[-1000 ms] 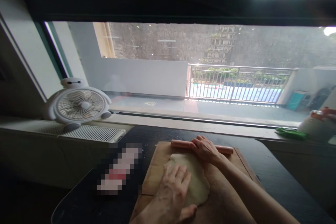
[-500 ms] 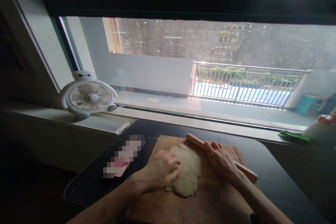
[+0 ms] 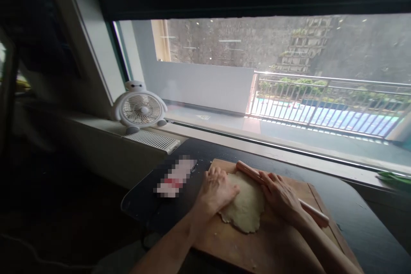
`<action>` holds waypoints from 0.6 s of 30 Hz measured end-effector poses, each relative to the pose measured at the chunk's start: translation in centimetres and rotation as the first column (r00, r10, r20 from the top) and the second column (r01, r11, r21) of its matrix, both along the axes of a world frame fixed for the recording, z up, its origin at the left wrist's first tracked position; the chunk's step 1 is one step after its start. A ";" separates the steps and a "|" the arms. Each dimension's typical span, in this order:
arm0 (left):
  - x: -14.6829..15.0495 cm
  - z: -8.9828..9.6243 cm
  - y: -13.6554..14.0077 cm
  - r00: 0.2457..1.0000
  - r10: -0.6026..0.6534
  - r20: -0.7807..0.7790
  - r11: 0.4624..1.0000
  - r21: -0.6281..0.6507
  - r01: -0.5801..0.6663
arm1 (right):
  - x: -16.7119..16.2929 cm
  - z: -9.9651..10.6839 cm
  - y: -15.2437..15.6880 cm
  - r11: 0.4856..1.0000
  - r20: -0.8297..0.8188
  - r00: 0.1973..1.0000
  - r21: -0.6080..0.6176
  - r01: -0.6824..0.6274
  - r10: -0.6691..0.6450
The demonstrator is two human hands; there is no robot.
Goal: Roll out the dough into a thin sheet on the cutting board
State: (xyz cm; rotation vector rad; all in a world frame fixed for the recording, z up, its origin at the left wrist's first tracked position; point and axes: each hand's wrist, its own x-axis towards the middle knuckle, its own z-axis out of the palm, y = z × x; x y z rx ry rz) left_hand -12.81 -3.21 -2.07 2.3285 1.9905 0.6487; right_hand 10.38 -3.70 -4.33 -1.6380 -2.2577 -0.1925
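A flat, uneven sheet of pale dough (image 3: 246, 207) lies on a wooden board (image 3: 237, 250). At the dough's left edge is my left hand (image 3: 216, 190), its fingers curled and its thumb resting over the dough; the fingertips are partly hidden. My right hand (image 3: 279, 192) lies over a rolling pin (image 3: 314, 214), fingers bent around its middle. The pin sits slantwise along the right side of the dough, its far end close to the dough's top edge.
The board rests on a dark table (image 3: 346, 205). A blurred pink-and-white item (image 3: 176, 177) lies left of the board. Beyond stand a white fan (image 3: 143, 109) on a ledge and a large window with a sill (image 3: 272, 154). Something green (image 3: 394, 178) is at the far right.
The view has turned left, so everything appears further right. My left hand has shifted toward the dough's far left edge. My right hand stays on the rolling pin.
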 end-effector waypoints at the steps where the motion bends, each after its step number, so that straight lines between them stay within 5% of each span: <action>1: 0.0 0.5 0.4 1.000 -0.005 0.022 0.997 -0.081 0.007 | 0.1 -0.2 0.1 1.000 -0.005 1.000 -0.008 -0.006 0.006; 3: 0.2 1.3 0.8 0.992 -0.075 0.105 0.962 -0.256 0.099 | 0.6 -0.5 0.5 0.999 -0.014 1.000 -0.030 -0.017 0.016; 6: 0.8 1.3 0.3 0.977 -0.086 0.193 0.941 -0.306 0.143 | 1.4 -1.4 1.3 0.999 0.007 1.000 -0.043 -0.010 0.011; 11: 1.8 0.3 -0.1 0.959 -0.190 0.212 0.966 -0.133 0.221 | 1.5 -2.2 1.2 1.000 0.000 1.000 -0.009 0.001 -0.001; 18: -1.0 0.6 0.9 0.957 -0.287 0.047 0.958 0.045 0.285 | 0.9 2.8 -2.7 0.997 -0.043 0.998 -0.073 -0.038 0.035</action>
